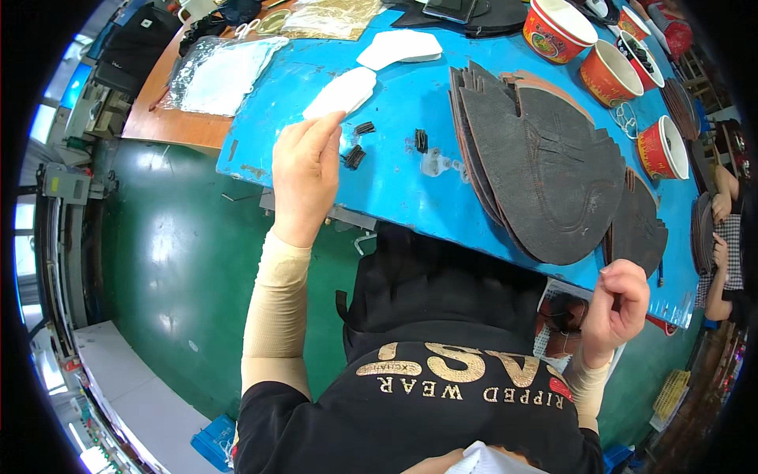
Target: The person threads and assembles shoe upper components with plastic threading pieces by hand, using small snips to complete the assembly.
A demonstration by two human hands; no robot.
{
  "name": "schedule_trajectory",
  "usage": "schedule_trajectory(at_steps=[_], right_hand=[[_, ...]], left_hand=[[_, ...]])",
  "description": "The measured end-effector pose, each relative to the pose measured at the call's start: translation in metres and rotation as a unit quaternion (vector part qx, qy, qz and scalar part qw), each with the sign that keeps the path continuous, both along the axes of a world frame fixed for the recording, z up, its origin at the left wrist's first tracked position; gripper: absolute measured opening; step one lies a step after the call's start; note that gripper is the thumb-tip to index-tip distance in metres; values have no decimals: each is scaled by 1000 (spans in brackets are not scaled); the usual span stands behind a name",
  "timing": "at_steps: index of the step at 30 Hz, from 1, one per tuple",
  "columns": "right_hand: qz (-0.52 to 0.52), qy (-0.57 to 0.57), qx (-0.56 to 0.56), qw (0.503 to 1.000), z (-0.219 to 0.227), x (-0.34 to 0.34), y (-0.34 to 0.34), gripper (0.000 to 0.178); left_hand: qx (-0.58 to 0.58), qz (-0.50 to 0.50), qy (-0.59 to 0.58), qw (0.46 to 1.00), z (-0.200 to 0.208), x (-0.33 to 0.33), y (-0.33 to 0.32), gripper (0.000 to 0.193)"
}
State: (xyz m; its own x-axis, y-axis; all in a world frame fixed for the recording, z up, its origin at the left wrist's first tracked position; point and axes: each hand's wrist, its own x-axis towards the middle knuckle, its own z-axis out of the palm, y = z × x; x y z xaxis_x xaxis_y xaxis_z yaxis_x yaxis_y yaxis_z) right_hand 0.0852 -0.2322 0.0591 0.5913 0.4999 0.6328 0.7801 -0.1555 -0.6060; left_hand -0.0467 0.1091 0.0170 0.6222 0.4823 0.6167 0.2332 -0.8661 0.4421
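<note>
Black shirt (458, 328); left hand (306, 178) over surface's (387, 189) front-left edge, right hand (620, 306) front-right, both curled, grips unclear; edge bare left of dark sheets (545, 174).

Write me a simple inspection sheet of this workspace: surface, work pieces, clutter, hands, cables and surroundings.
Surface: blue table, with scuffed patches near its edge.
Work pieces: large stack of dark flat pieces; smaller dark stack beside it; white piece near the left hand.
Clutter: red-and-yellow tubs along the far right; small dark bundles lying loose.
Hands: left hand over the table, fingertips by the white piece, contact unclear; right hand curled near the smaller stack, nothing seen in it.
Cables: thin white looped cord by the tubs; cannot tell whether it is a cable.
Surroundings: green floor; another person's hands at the far right.
</note>
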Motion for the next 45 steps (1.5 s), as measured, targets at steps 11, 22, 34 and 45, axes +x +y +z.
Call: schedule_trajectory(at_steps=[11,22,34,45], right_hand=[[54,33,-7,998,-10,-8,1,27],[201,-19,-37,979,19,-35,105,37],[196,120,-7,973,-1,-37,170,16],[291,597,149,733,-11,-49,176,13]], left_hand=[[-75,12,127,989,-2,-12,-16,40],[-765,-213,-215,569,23,-25,-69,8],[-549,-185,-205,788,16,-11,-81,3],[-552,-231,-268,755,7,-17,-69,14]])
